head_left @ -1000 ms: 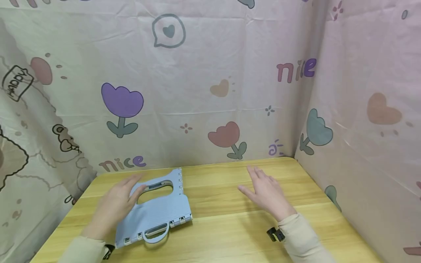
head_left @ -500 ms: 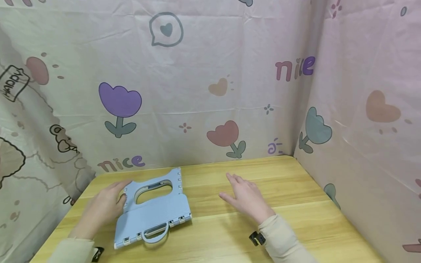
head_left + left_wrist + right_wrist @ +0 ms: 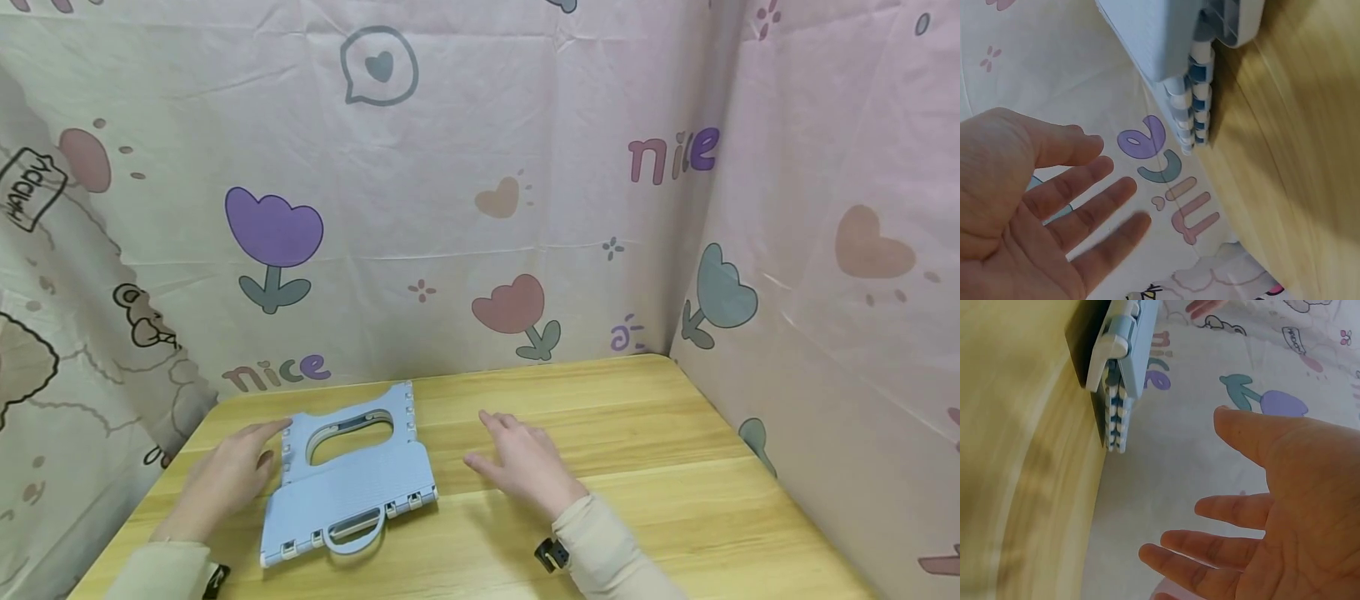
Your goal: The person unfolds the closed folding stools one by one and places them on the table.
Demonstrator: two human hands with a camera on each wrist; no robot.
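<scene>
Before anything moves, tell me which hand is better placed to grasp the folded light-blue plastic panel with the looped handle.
Probably the left hand: its forefinger is beside the left edge of the panel, though contact is unclear. A strip of yellow wood-grain table separates the right hand from it.

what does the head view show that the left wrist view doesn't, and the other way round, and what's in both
Only the head view: the right hand and the printed speech bubble with a heart.

Only the left wrist view: the palm of the left hand, whose back faces the head camera.

Both: the left hand, the blue folded piece, the wooden table and "nice" lettering.
</scene>
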